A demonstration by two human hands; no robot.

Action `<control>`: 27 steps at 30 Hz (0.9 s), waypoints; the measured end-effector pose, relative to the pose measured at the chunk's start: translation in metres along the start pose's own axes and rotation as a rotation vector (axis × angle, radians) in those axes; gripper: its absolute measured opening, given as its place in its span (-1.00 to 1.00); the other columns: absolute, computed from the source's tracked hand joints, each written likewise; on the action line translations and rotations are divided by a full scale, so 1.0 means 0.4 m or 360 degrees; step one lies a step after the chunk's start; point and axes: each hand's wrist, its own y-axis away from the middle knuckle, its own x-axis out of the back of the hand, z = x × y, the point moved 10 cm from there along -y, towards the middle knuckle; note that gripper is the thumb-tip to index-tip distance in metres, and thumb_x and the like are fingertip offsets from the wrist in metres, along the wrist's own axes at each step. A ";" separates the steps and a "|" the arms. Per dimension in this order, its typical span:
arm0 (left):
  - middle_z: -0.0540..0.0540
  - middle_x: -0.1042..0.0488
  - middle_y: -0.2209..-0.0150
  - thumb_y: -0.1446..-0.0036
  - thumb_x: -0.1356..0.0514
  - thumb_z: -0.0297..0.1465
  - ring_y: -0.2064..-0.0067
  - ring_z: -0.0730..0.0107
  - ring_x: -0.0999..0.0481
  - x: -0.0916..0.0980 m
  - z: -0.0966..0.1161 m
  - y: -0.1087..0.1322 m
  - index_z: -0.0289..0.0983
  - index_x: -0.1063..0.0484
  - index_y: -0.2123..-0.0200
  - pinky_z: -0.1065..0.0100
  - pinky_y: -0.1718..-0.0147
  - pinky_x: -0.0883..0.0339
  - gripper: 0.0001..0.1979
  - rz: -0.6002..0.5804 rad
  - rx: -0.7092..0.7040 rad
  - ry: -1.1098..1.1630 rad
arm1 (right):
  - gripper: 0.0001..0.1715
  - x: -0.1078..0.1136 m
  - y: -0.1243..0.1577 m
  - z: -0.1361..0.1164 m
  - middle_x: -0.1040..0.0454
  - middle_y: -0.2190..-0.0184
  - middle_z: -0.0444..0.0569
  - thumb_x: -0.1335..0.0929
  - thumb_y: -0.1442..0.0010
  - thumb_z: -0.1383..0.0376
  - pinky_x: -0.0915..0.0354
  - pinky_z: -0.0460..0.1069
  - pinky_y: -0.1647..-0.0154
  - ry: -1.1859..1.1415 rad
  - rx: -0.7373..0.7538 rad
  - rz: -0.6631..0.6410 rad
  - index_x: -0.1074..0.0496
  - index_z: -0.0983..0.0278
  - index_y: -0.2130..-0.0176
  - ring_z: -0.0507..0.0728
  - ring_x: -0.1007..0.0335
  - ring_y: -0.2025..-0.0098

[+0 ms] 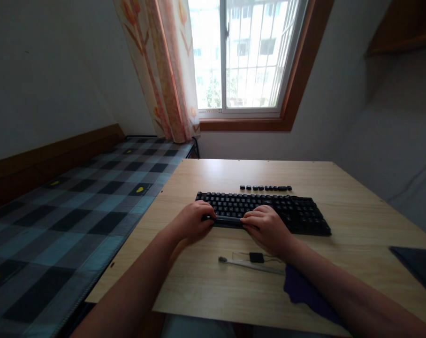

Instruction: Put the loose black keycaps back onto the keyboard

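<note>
A black keyboard (234, 203) lies on the wooden table with its front edge towards me. Along its front row runs a long dark space bar (229, 219), and my hands are at its two ends. My left hand (196, 218) pinches the left end between thumb and fingers. At the right end, my right hand (265, 225) is closed in the same way, its fingertips on the bar. Whether the bar sits on the keyboard or just above it, I cannot tell. Several loose black keycaps (265, 188) stand in a row behind the keyboard.
In front of the keyboard lie a toothbrush (251, 266) and a wire keycap puller (256, 257) with a black middle. A purple cloth (304, 293) is under my right forearm. A dark flat object (415, 265) rests at the table's right. A checked bed (93, 211) adjoins the left side.
</note>
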 end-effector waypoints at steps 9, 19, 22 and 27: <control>-0.05 -0.62 0.21 -0.06 -0.31 -0.55 0.12 0.25 -0.55 0.004 0.007 0.001 -0.19 -0.61 0.23 0.23 0.05 -0.41 -0.79 0.0019 -0.0027 -0.0007 | -0.82 0.001 0.003 0.003 -0.65 0.19 -0.05 -0.37 -0.33 0.30 -0.29 0.14 0.02 -0.0001 -0.0001 0.0018 -0.62 0.16 0.15 0.15 -0.48 0.18; -0.03 -0.62 0.25 -0.06 -0.30 -0.54 0.14 0.27 -0.55 -0.001 0.007 -0.003 -0.17 -0.63 0.27 0.22 0.05 -0.41 -0.81 0.0045 -0.0076 0.0036 | -0.78 0.003 -0.001 0.001 -0.65 0.24 -0.05 -0.35 -0.34 0.28 -0.31 0.11 0.08 0.0025 0.0048 -0.0009 -0.64 0.14 0.19 0.14 -0.50 0.24; -0.03 -0.62 0.24 -0.06 -0.31 -0.54 0.14 0.27 -0.55 -0.002 0.010 -0.002 -0.17 -0.63 0.27 0.24 0.06 -0.41 -0.81 0.0049 -0.0092 0.0045 | -0.77 0.004 -0.001 0.000 -0.65 0.27 -0.07 -0.35 -0.35 0.27 -0.31 0.10 0.10 0.0024 0.0066 -0.0027 -0.64 0.14 0.23 0.12 -0.49 0.27; -0.03 -0.63 0.24 -0.06 -0.32 -0.53 0.14 0.25 -0.54 -0.007 0.018 -0.001 -0.17 -0.63 0.26 0.22 0.06 -0.41 -0.82 0.0012 -0.0089 0.0016 | -0.80 0.002 0.003 0.000 -0.65 0.26 -0.08 -0.36 -0.35 0.27 -0.32 0.11 0.07 -0.0015 0.0076 -0.0075 -0.63 0.14 0.21 0.12 -0.50 0.24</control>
